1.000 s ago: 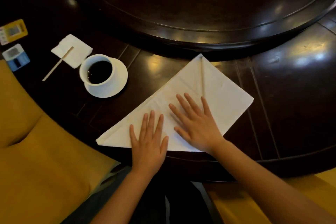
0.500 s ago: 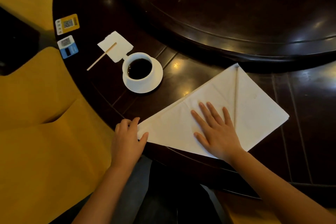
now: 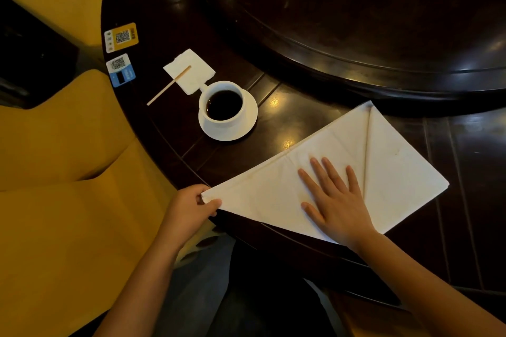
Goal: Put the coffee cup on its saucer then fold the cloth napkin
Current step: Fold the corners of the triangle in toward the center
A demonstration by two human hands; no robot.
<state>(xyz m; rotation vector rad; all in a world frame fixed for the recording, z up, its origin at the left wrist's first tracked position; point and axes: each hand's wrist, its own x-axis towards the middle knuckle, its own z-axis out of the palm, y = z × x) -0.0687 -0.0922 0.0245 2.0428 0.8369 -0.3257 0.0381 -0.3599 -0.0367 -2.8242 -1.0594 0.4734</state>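
Note:
A white coffee cup (image 3: 223, 107) full of dark coffee stands on its white saucer (image 3: 247, 124) on the dark wooden table. To its lower right lies the white cloth napkin (image 3: 397, 172), folded into a triangle with its right part folded over. My left hand (image 3: 189, 210) pinches the napkin's left corner at the table's edge between thumb and fingers. My right hand (image 3: 335, 200) lies flat on the middle of the napkin, fingers spread.
A small paper napkin (image 3: 197, 70) with a wooden stirrer (image 3: 168, 85) lies behind the cup. Two QR cards (image 3: 121, 37) (image 3: 120, 70) sit near the table's left edge. A raised round turntable (image 3: 356, 22) fills the table's back. A yellow seat (image 3: 68, 200) is at left.
My left hand slid off the napkin's middle to its left corner and pinched it. My right hand stayed flat on the napkin. The view shifted left.

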